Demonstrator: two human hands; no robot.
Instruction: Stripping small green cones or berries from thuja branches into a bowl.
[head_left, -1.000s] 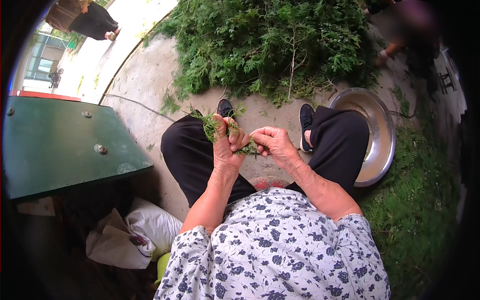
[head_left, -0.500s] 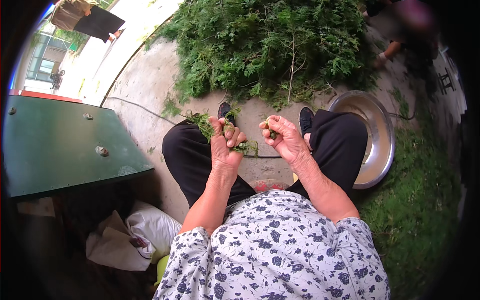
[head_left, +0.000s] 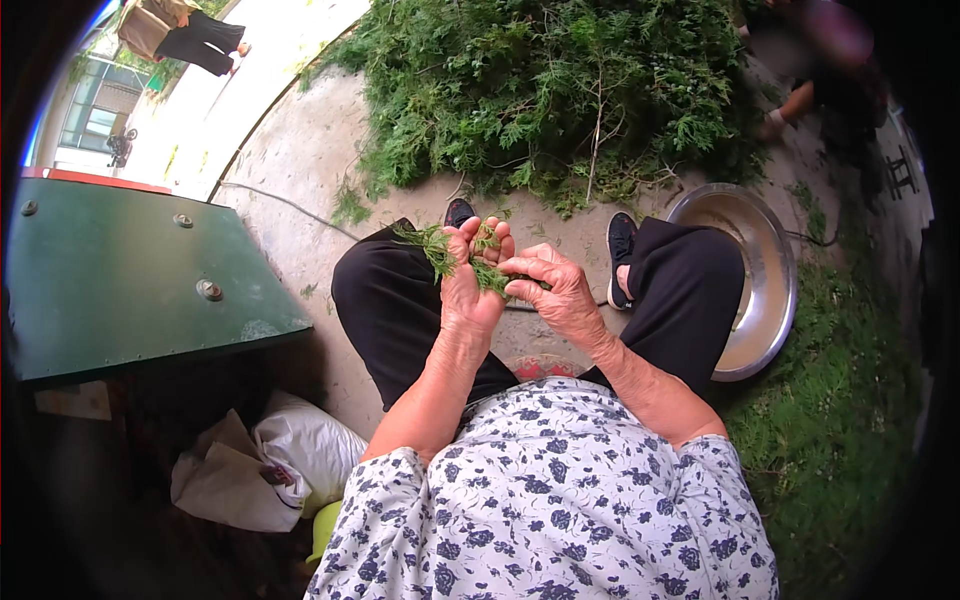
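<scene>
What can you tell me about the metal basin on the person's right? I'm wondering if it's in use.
The metal basin is a wide, shallow, round bowl of shiny silver-grey metal with a rolled rim. It sits flat on the ground beside the person's right leg, partly hidden by it, bordering green cuttings. Its visible inside looks empty. Neither hand touches it.

Left hand (head_left: pixel 468 290) and right hand (head_left: pixel 555 290) meet at centre, above knees, touching; sprigs (head_left: pixel 440 245) in left hand fingers (head_left: pixel 478 238). Heap of cut branches (head_left: pixel 560 90) far, beyond feet. Metal basin (head_left: pixel 765 275) right, on ground beside right leg. Flat metal lid (head_left: pixel 130 270) left. Sacks (head_left: pixel 270 465) near left, below lid.
</scene>
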